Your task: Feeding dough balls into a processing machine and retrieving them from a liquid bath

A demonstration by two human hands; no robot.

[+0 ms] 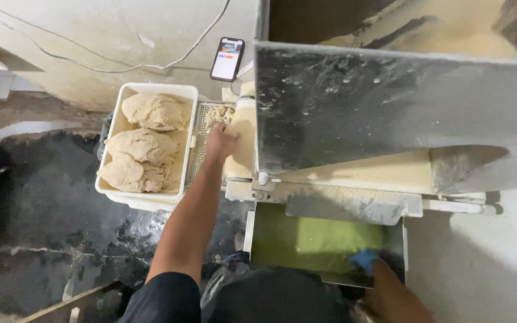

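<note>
1. One white tub (113, 186) stood on the dark floor (43, 209) by the machine's left end, and it held three dough lumps (143, 145), packed wall to wall with little spare room.
2. One perforated metal tray (201, 128) lay between the tub and the machine, touching the tub's right wall; crumbly dough bits (218, 115) sat at its far end.
3. The left hand (221, 140) was stretched forward over the tray's right edge, against the pale roller belt (242, 149). Its fingers were curled downward; whether they gripped anything could not be told.
4. The right hand (367, 263) was low, at the near right corner of one green tray (312, 242), its fingers closed on a blue cloth (363, 259).
5. One large steel hopper panel (390, 101) overhung the belt, leaving only a narrow gap beneath it.
6. One phone (227, 58) leaned against the back wall, with one cable (121, 66) running along the wall.
7. Open floor lay left of the tub; the machine closed off the right side.
</note>
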